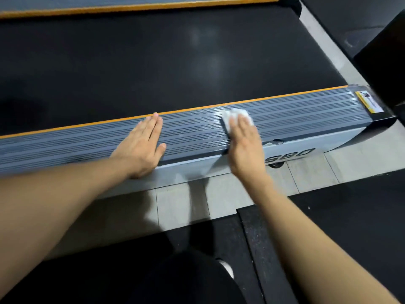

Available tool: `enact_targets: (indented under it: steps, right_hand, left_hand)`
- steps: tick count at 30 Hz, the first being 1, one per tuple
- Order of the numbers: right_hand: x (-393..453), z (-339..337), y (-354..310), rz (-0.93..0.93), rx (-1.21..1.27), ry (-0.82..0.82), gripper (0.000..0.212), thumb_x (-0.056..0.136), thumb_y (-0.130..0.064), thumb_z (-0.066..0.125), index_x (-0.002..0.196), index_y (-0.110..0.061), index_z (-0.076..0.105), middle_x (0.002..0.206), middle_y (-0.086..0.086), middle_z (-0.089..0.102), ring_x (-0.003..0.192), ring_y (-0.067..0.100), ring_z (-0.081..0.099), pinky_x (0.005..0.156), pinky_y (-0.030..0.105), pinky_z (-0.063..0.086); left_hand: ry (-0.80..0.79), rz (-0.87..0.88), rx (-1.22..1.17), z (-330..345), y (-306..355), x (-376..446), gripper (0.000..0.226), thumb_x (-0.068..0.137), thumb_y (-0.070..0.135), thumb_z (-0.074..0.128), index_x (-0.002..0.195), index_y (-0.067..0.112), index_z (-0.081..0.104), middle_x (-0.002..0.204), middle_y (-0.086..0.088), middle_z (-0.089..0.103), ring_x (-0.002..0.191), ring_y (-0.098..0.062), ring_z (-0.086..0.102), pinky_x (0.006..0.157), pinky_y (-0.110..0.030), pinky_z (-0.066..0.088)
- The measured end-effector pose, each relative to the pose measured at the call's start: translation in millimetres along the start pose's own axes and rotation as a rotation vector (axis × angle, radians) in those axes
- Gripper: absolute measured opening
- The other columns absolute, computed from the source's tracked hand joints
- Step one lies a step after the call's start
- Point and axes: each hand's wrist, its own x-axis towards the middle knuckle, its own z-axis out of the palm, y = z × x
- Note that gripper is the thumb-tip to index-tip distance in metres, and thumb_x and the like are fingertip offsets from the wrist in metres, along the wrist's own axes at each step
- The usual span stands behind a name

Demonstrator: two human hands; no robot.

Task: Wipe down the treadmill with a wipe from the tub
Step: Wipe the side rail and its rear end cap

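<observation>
The right hand [243, 141] is laid flat, fingers straight and together, and a crumpled white wipe [235, 116] is pressed under the fingertips onto the ribbed grey side rail [306, 110] of the treadmill. The left hand [142, 145] is spread flat on the same rail, well to the left of the wipe, palm down and holding nothing; it is judged to be used as a brace.

A wet sheen can be seen on the ribs just around the wipe, so this stretch of the rail is taken to be under way. The rail end by the yellow label [369, 102] shows no such sheen, and the stretch beyond the left hand is too blurred to judge. The black belt [175, 62] and the far rail [131, 7] with its orange edge show no clear sign of wiping. The tub is not in view. The task is judged to be partly done, with most surfaces left.
</observation>
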Motion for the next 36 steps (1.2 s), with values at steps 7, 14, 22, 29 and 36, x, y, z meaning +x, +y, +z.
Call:
enact_targets:
  steps: [7,14,22,29,36]
  right_hand:
    - [-23.8,31.3,-95.8,-0.032,0.152,0.100,0.054,0.091,-0.010,0.041,0.143,0.004,0.049,0.149,0.024,0.049,0.140,0.038,0.045,0.114,0.055,0.031]
    - [-39.6,17.7,-58.3,-0.198,0.186,0.023,0.055,0.093,-0.007,0.056,0.147,0.001,0.046,0.154,0.018,0.045,0.146,0.031,0.038,0.121,0.049,0.025]
    - [-30.5,-13.3,23.8,0.184,-0.009,0.114,0.052,0.104,-0.020,0.030,0.154,-0.005,0.034,0.161,0.018,0.032,0.152,0.033,0.023,0.123,0.051,0.018]
    - [-27.3,9.2,-74.8,-0.314,0.152,-0.152,0.053,0.102,-0.024,0.031,0.148,-0.004,0.048,0.154,0.018,0.045,0.146,0.032,0.037,0.123,0.041,0.016]
    - [-1.7,-36.6,51.3,-0.150,0.064,-0.094,0.051,0.097,-0.014,0.045,0.148,-0.010,0.049,0.153,0.018,0.046,0.144,0.031,0.038,0.118,0.047,0.029]
  left_hand:
    - [-0.351,-0.112,0.109,-32.2,11.4,18.9,0.075,0.108,0.047,0.021,0.157,0.012,-0.023,0.164,-0.003,-0.032,0.154,-0.017,-0.021,0.124,-0.034,-0.006]
    - [-0.327,-0.106,0.029,-31.9,11.5,8.9,0.073,0.108,0.048,0.020,0.158,0.016,-0.023,0.163,0.000,-0.033,0.154,-0.015,-0.023,0.125,-0.032,-0.009]
    - [-0.368,-0.144,0.028,-35.7,15.6,14.7,0.073,0.108,0.045,0.021,0.157,0.014,-0.024,0.164,-0.001,-0.033,0.155,-0.018,-0.020,0.126,-0.036,-0.005]
    - [-0.310,-0.331,-0.018,-33.7,45.5,20.5,0.071,0.107,0.031,0.026,0.160,0.010,-0.016,0.167,0.000,-0.025,0.157,-0.021,-0.012,0.126,-0.048,0.012]
    - [-0.062,0.089,0.150,-11.6,72.5,20.0,0.067,0.105,0.036,0.031,0.162,0.029,-0.004,0.171,0.000,-0.012,0.157,-0.031,0.002,0.124,-0.047,0.017]
